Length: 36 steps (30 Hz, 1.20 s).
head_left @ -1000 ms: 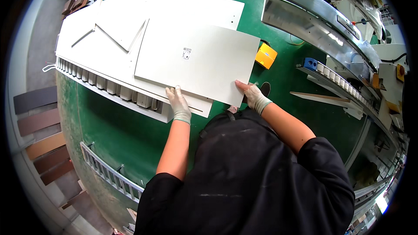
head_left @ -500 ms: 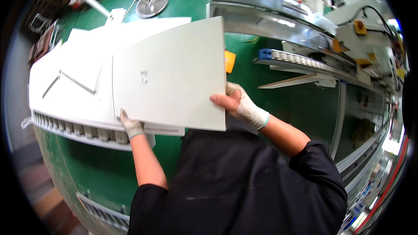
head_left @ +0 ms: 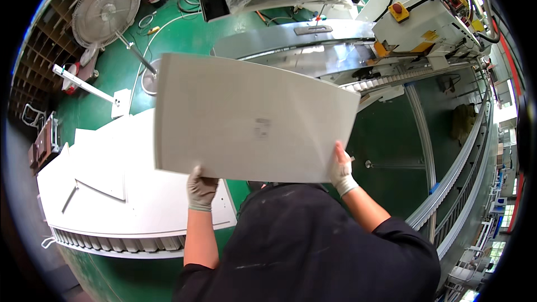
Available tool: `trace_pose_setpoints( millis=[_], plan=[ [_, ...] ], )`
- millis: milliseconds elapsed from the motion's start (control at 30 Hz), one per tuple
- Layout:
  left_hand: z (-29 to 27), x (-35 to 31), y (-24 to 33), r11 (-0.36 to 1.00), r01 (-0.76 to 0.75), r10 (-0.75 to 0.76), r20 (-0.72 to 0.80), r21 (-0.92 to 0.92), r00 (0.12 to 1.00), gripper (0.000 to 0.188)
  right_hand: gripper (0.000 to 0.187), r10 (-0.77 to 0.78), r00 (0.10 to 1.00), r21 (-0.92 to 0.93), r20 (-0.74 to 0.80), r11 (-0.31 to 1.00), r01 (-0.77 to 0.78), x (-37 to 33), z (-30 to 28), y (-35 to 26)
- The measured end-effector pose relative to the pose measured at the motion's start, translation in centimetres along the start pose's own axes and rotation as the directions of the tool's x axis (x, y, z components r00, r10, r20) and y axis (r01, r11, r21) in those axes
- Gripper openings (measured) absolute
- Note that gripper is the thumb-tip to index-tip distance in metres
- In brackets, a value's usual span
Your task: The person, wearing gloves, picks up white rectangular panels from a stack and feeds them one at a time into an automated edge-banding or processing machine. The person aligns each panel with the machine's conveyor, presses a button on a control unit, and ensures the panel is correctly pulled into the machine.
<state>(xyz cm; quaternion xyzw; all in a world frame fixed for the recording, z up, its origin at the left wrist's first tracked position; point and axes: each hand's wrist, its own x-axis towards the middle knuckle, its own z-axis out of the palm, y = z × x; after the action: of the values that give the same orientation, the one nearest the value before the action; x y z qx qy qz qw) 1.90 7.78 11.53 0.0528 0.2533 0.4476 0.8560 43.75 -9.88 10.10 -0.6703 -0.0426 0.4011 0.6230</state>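
A flat off-white board [head_left: 240, 117] with a small grey printed mark near its middle is held up in front of me. My left hand [head_left: 202, 189], in a pale work glove, closes on its lower edge toward the left; the fingers behind the board are partly hidden. At the lower right corner my right hand [head_left: 342, 171], also gloved with bare fingertips, grips the edge, thumb on the face. Below and left of the board lie white panels [head_left: 151, 201] on a roller conveyor [head_left: 120, 241], the nearest thing to my left hand.
A pedestal fan [head_left: 106, 8] stands far left. Beyond the board runs a metal machine bed [head_left: 291, 39], with a machine head [head_left: 428, 28] bearing a red and yellow button at its right. A curved roller track [head_left: 456, 162] is on the right, over green floor [head_left: 386, 140].
The board has come off the white panels and swung to the right, now raised in front of me. Both hands keep hold of it. My view has turned toward the machine.
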Motion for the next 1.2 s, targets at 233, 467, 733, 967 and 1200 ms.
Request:
trace_pose_setpoints(
  millis=[233, 467, 733, 967, 1200],
  plan=[
    [7.6, 10.2, -9.7, 0.876, 0.325, -0.344, -0.011, 0.355, 0.939, 0.032, 0.072, 0.211, 0.938, 0.377, -0.274, 0.921, -0.097, -3.5, -11.1, 5.1],
    [13.6, 14.6, -15.8, 0.516, 0.254, -0.429, -0.009, 0.818, 0.903, 0.03, 0.081, 0.32, 0.856, 0.548, -0.405, 0.835, -0.053, -5.8, -14.4, 7.6],
    [19.1, 18.6, -17.0, 0.28, 0.138, -0.515, 0.028, 0.95, 0.857, 0.038, 0.059, 0.253, 0.869, 0.565, -0.426, 0.824, 0.037, -5.1, -11.5, 3.6],
    [20.2, 25.8, -13.8, -0.55, -0.55, -0.168, 0.561, 0.629, 0.81, 0.05, 0.055, 0.273, 0.709, 0.457, -0.65, 0.886, 0.079, -1.0, -10.9, 3.9],
    [18.5, 27.5, -13.1, -0.883, -0.415, -0.286, 0.45, 0.219, 0.846, 0.085, 0.049, 0.344, 0.741, 0.611, -0.577, 0.784, 0.111, 2.0, -14.7, 0.1]
  ],
)
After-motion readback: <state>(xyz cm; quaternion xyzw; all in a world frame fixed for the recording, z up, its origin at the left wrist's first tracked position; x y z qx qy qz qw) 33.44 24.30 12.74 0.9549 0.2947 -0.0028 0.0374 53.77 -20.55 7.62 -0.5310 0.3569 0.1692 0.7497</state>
